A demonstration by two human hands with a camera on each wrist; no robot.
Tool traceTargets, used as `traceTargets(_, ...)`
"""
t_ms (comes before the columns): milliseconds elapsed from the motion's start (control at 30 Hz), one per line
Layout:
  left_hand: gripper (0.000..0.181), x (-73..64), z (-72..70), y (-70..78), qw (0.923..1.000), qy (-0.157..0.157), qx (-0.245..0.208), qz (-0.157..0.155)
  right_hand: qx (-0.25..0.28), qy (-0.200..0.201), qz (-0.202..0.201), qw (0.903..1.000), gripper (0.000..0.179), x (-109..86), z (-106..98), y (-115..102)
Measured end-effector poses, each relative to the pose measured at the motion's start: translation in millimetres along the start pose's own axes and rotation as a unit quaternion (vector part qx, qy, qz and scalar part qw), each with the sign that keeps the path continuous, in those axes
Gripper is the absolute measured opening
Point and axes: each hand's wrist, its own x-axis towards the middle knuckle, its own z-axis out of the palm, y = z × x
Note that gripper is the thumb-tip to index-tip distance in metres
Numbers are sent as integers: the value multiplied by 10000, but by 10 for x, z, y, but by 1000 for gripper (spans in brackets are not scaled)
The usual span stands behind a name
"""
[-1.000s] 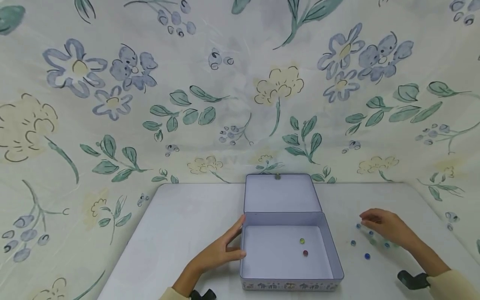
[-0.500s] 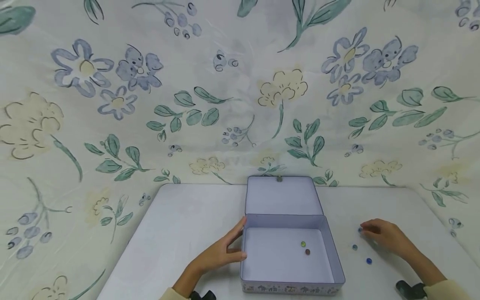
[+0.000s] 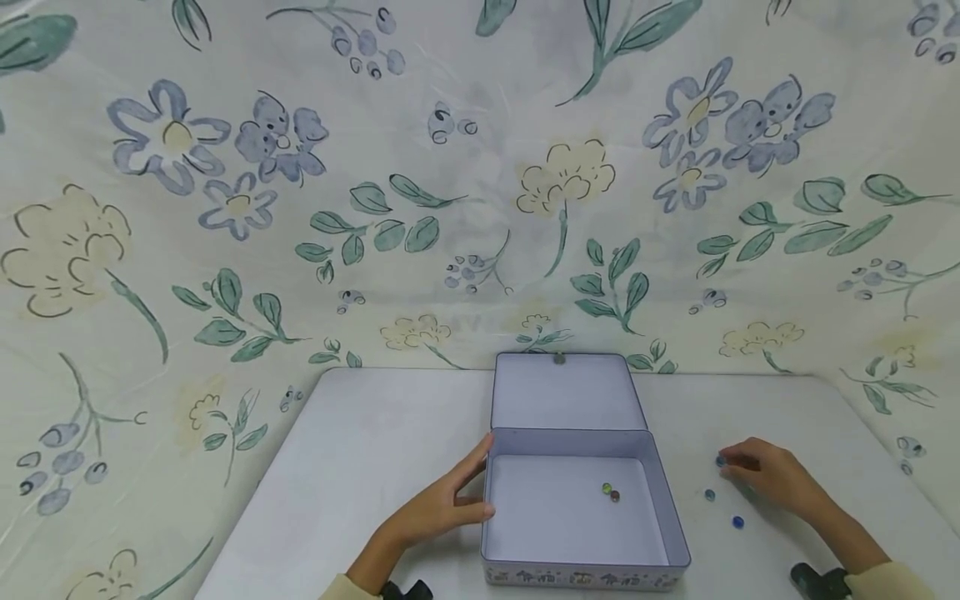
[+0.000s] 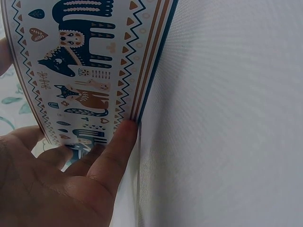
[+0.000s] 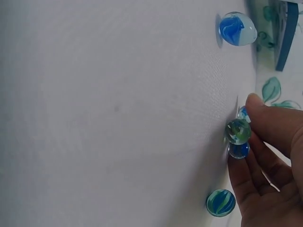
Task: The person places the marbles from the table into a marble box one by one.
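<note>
In the head view an open tin box [image 3: 562, 577] holds a yellow-green marble [image 3: 607, 488] and a brownish-red marble [image 3: 615, 496], side by side. My left hand [image 3: 431, 508] rests on the box's left side, its thumb and fingers spread along the wall; the left wrist view shows fingertips against the printed animal pattern [image 4: 87, 56]. To the right of the box, my right hand [image 3: 772, 471] is low over the table. Its thumb and fingers close around a cluster of glass marbles, a green one [image 5: 238, 131] and a blue one [image 5: 239, 150] among them.
A blue-and-white marble [image 5: 238, 29] and a green-blue striped marble [image 5: 221, 203] lie outside the right hand. The box's hinged lid [image 3: 567, 392] stands open at the back. A white table [image 3: 375, 433] meets a flower-print backdrop [image 3: 480, 317].
My right hand has come down onto the marbles, hiding several of them. Inside the box the brownish-red marble has rolled up against the yellow-green one. The left hand stays on the box.
</note>
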Motion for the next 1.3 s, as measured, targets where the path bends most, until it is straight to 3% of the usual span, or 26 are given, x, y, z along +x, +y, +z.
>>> traceTargets(700, 89, -4, -1, 15, 10000, -51, 26, 11, -176, 168, -142, 9996, 16, 44, 40, -3)
traceTargets(1300, 89, 3, -5, -8, 9999, -66, 76, 19, -150, 79, 42, 9998, 15, 55, 38, -21)
